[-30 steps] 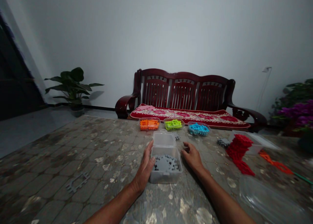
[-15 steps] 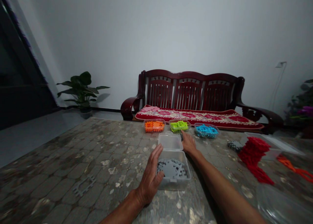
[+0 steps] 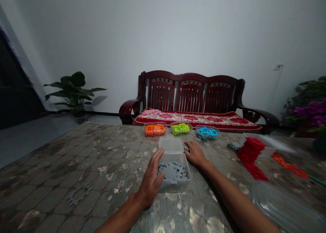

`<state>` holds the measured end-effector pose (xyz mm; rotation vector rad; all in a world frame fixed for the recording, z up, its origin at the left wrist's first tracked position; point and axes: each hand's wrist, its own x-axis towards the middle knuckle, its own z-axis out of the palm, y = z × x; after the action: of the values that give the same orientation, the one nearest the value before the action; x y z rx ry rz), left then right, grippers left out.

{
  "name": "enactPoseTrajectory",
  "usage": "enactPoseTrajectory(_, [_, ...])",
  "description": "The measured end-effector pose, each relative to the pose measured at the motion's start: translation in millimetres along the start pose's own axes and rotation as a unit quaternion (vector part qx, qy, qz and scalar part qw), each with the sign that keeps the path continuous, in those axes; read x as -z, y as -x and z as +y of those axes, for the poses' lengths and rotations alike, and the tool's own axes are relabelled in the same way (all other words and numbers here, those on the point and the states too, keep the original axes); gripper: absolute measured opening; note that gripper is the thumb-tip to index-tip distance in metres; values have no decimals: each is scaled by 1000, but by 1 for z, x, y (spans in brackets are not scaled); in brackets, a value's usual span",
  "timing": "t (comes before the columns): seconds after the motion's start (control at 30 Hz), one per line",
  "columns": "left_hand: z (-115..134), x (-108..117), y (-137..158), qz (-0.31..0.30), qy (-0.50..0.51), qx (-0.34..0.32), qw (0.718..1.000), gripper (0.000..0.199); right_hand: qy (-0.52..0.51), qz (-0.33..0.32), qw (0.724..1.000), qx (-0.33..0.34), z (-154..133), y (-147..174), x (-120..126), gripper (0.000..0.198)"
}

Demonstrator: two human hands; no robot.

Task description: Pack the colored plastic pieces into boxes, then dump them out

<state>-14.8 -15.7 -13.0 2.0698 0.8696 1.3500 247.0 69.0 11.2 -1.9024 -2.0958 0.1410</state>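
My left hand (image 3: 150, 178) lies along the left side of a clear plastic box (image 3: 175, 186), its fingers stretched out and the thumb over the near left corner. Flat grey interlocking pieces (image 3: 171, 171) fill the bottom of the box. Its hinged lid (image 3: 171, 144) is folded back onto the table. Just right of the lid, my right hand (image 3: 196, 153) has its thumb and fingers closed around a dark grey toothed piece (image 3: 186, 147), partly hidden by the fingers. A grey ring-shaped linked piece (image 3: 79, 193) lies apart at the left.
Tubs of orange (image 3: 155, 129), lime green (image 3: 180, 128) and blue pieces (image 3: 207, 133) line the far edge. At the right stand a red linked build (image 3: 252, 155), a dark grey stack (image 3: 233, 146), an orange strand (image 3: 290, 166) and a clear lid (image 3: 282, 206).
My right hand has drawn back slightly towards me, next to the folded lid, and more of the dark grey piece shows. The camera has turned a little right; my left hand stays at the box.
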Motion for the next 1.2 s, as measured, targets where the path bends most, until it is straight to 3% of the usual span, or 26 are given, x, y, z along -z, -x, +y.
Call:
enactPoseTrajectory(0.23, [0, 0, -1, 6, -6, -4, 1000, 62, -116, 48, 990, 67, 48, 52, -5, 54])
enactPoseTrajectory(0.43, [-2, 2, -2, 5, -13, -7, 1000, 64, -211, 107, 971, 47, 65, 70, -10, 71])
enactPoseTrajectory(0.73, [-2, 1, -2, 3, -19, -16, 1000, 63, -163, 164, 973, 2, 60, 78, -1, 52])
enactPoseTrajectory(0.97, [-1, 0, -2, 4, -23, -23, 999, 63, -161, 209, 965, 0, 56, 78, 3, 52])
enactPoseTrajectory(1.2, [-1, -1, -2, 5, -32, -24, 999, 62, -264, 216, 937, 68, 3, 82, 35, 51])
